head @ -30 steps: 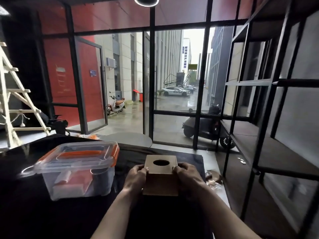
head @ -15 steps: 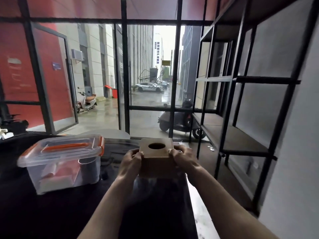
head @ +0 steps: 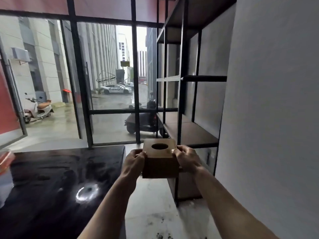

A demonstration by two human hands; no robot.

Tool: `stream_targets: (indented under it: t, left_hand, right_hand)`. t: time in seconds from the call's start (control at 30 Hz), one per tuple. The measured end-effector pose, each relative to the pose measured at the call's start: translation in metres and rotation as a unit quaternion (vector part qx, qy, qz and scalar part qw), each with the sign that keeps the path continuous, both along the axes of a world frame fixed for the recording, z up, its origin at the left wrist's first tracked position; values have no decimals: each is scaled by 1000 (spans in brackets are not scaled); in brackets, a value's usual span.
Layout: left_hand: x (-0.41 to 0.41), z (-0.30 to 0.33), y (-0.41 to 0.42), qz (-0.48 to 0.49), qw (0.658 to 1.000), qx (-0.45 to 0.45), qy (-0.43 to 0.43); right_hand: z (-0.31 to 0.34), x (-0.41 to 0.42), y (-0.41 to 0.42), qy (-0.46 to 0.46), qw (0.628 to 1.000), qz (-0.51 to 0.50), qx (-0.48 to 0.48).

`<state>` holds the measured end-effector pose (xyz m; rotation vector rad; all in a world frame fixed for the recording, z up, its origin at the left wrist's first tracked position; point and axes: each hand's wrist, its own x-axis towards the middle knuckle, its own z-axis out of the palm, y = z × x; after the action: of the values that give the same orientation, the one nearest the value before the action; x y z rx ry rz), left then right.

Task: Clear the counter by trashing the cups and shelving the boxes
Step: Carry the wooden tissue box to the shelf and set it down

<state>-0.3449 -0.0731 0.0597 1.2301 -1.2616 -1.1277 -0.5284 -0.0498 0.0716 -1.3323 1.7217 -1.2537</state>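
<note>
A brown wooden box [head: 160,161] with a round hole in its top is held in the air between both hands, past the right end of the black counter [head: 57,183]. My left hand [head: 133,162] grips its left side and my right hand [head: 185,160] grips its right side. The black metal shelf unit [head: 189,133] with brown boards stands just beyond and to the right of the box. A clear plastic container with an orange lid [head: 5,161] shows only at the left edge, on the counter. No cups are in view.
A grey wall [head: 269,118] fills the right side, close to the shelf. Pale floor [head: 155,213] lies between counter and shelf. Glass panes with black frames [head: 136,83] face a wet street with scooters and a car.
The box has been lifted off the counter and carried right, toward the shelf. The view has swung right, so the plastic container has slid to the left edge.
</note>
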Motion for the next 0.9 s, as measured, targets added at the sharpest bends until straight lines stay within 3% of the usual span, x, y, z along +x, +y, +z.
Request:
stream_targets:
  t: [0.23,0.47,0.67,0.9]
  left_hand:
    - [-111,-4,-19,-23,1000,2,5]
    - [-165,-26,-76,-14,1000,9,-7]
    - [-186,-52,-174,-5,1000,10,-12]
    - [-198,-62,-344,28,999,25,5]
  right_hand:
    - [-9,-113,-20,-17,1000,-1,-1]
    - [-31,-165,-77,-39,999,5,13]
    - [-51,-186,-174,-38,999,30,25]
    - [-52,-191,-345,-22,998,44,39]
